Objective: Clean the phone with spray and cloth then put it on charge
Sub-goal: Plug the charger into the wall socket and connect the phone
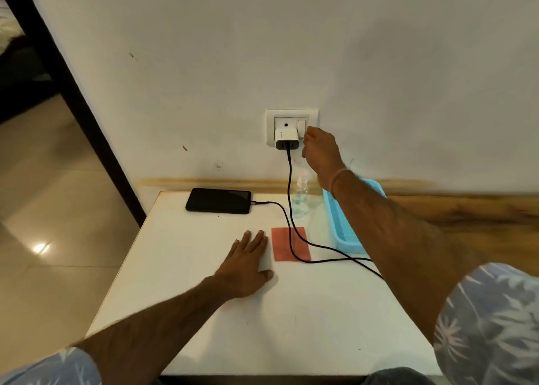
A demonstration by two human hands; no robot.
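- The right hand [319, 151] is raised to the wall socket plate [272, 116]. Its fingers are curled in and nothing is held. The uppermost fingertip [309, 129] is set against the plate at the rocker switch [302, 125], just beside the white charger adapter [286, 140].
- The left hand [248, 265] is laid palm down on the white tabletop [291, 320]. Its fingers are straight and kept close together, and the thumb is spread to the side. Nothing is gripped. The fingertips lie just beside the red cloth [280, 246] without touching it.
- The black phone [218, 200] is seen lying flat at the far left of the tabletop, near the wall.
- A black charging cable [290, 174] is plugged into the right end of the phone. It hangs down from the adapter, crosses the cloth and is lost under the right forearm.
- A clear spray bottle [300, 198] stands upright near the wall, between the phone and a blue mesh tray [345, 236], just behind the hanging cable.
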